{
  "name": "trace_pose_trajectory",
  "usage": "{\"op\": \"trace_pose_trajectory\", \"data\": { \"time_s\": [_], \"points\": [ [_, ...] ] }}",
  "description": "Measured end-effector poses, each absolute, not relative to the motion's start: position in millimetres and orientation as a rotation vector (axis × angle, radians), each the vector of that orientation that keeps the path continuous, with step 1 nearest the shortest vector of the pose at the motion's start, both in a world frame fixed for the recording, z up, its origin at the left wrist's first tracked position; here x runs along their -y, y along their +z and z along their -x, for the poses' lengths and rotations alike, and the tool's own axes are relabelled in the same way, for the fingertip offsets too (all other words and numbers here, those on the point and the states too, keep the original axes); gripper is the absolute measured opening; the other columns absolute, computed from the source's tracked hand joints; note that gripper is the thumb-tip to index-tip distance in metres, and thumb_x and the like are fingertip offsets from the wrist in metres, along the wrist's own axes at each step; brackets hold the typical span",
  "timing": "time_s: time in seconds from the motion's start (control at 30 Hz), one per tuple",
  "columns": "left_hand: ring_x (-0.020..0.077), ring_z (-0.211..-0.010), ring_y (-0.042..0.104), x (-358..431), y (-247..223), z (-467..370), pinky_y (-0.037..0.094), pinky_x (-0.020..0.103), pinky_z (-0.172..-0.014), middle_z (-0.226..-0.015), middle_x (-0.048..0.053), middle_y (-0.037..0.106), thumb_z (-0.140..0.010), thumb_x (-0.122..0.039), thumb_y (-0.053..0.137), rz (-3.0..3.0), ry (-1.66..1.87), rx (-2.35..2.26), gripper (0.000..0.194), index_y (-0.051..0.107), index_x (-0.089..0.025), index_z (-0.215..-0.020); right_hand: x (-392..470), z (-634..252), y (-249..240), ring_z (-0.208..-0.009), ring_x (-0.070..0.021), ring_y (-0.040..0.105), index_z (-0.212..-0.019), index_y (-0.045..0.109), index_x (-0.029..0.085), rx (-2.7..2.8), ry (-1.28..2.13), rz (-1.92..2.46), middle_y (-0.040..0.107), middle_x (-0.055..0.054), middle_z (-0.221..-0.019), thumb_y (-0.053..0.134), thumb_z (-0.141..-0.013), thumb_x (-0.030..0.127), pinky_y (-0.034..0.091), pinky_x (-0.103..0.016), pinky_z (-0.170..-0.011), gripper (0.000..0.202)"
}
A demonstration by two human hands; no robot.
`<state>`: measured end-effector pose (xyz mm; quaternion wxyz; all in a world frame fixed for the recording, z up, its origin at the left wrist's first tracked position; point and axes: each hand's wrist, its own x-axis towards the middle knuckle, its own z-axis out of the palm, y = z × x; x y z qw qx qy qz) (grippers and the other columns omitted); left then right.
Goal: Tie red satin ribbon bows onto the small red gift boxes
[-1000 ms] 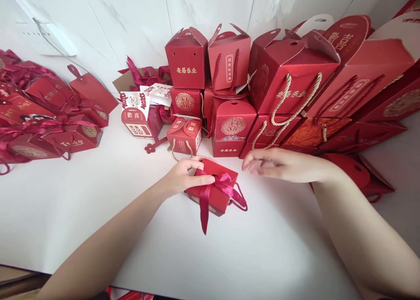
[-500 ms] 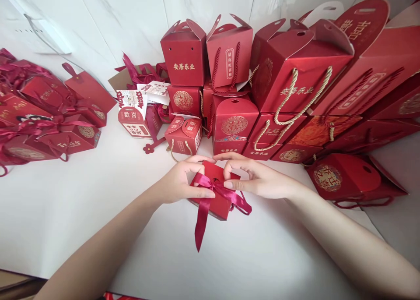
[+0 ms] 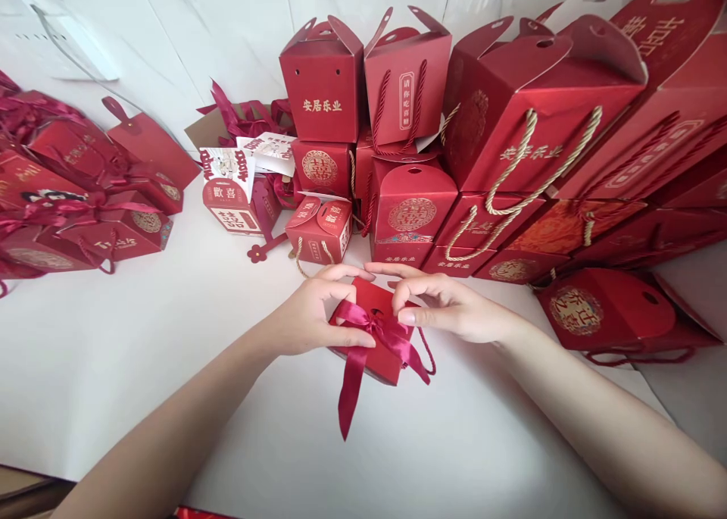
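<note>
A small red box sits at the middle of the white table, tied on top with a dark pink ribbon whose one tail hangs toward me. My left hand is closed on the ribbon loop at the box's left side, thumb over the ribbon near the knot. At the right side of the box my right hand has its fingers curled, index fingertip close to the left hand's fingertips. Its thumb lies beside the ribbon, apart from the index finger, and nothing is gripped in it. A twisted red cord hangs from the box's right side.
Stacked red gift boxes with rope handles stand behind and to the right. A small box with a gold cord is just beyond my hands. Ribboned boxes are piled at the left. One box lies at the right on the white table.
My right thumb and fingers have moved slightly right, off the right ribbon loop, which now hangs lower. The left hand keeps its hold. The view has shifted slightly.
</note>
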<state>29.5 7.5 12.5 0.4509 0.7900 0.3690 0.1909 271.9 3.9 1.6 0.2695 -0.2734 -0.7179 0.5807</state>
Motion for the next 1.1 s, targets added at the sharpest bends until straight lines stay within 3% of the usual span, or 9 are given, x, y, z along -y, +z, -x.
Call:
{"op": "trace_pose_trajectory", "data": {
  "time_s": [0.13, 0.3, 0.6, 0.83, 1.1],
  "points": [
    [0.0253, -0.121, 0.054, -8.4, 11.0, -29.7, 0.043, 0.039, -0.106, -0.132, 0.004, 0.051, -0.070, -0.037, 0.079, -1.929, 0.466, -0.901, 0.021, 0.072, -0.023, -0.084, -3.8, -271.5, 0.0, -0.145, -0.0259, 0.025, -0.077, 0.061, 0.019, 1.926, 1.574, 0.753, 0.043, -0.007, -0.147, 0.060, -0.092, 0.037, 0.029, -0.045, -0.112, 0.023],
    [0.0245, -0.122, 0.053, -8.7, 11.7, -30.3, 0.042, 0.037, -0.106, -0.132, 0.003, 0.051, -0.070, -0.036, 0.079, -1.926, 0.469, -0.879, 0.019, 0.068, -0.020, -0.073, -4.1, -271.4, -2.8, -0.146, -0.0259, 0.020, -0.083, 0.068, 0.020, 2.053, 1.483, 0.737, 0.036, -0.006, -0.152, 0.066, -0.087, 0.036, 0.022, -0.043, -0.116, 0.017],
    [0.0277, -0.126, 0.049, -13.7, 11.6, -25.8, 0.039, 0.040, -0.109, -0.137, 0.003, 0.049, -0.070, -0.035, 0.080, -1.917, 0.429, -0.850, 0.023, 0.074, -0.025, -0.089, -5.4, -267.0, -21.2, -0.143, -0.0257, 0.029, -0.068, 0.057, 0.018, 1.722, 1.694, 0.654, 0.040, -0.006, -0.150, 0.063, -0.089, 0.030, 0.026, -0.041, -0.113, 0.026],
    [0.0259, -0.121, 0.053, -13.5, 14.5, -24.4, 0.043, 0.036, -0.105, -0.136, 0.002, 0.048, -0.068, -0.042, 0.079, -1.906, 0.360, -0.915, 0.025, 0.072, -0.021, -0.077, -0.5, -261.4, -31.5, -0.142, -0.0265, 0.030, -0.068, 0.055, 0.018, 1.613, 1.700, 0.604, 0.037, -0.003, -0.152, 0.061, -0.090, 0.026, 0.027, -0.040, -0.112, 0.025],
    [0.0222, -0.109, 0.059, -11.8, 11.7, -27.4, 0.047, 0.032, -0.097, -0.123, 0.003, 0.054, -0.073, -0.041, 0.076, -1.833, 0.424, -0.907, 0.024, 0.067, -0.019, -0.073, 1.4, -257.9, -33.5, -0.129, -0.0282, 0.048, -0.068, 0.056, 0.018, 1.563, 1.619, 0.605, 0.049, -0.006, -0.140, 0.059, -0.092, 0.028, 0.038, -0.040, -0.103, 0.026]
  ]
}}
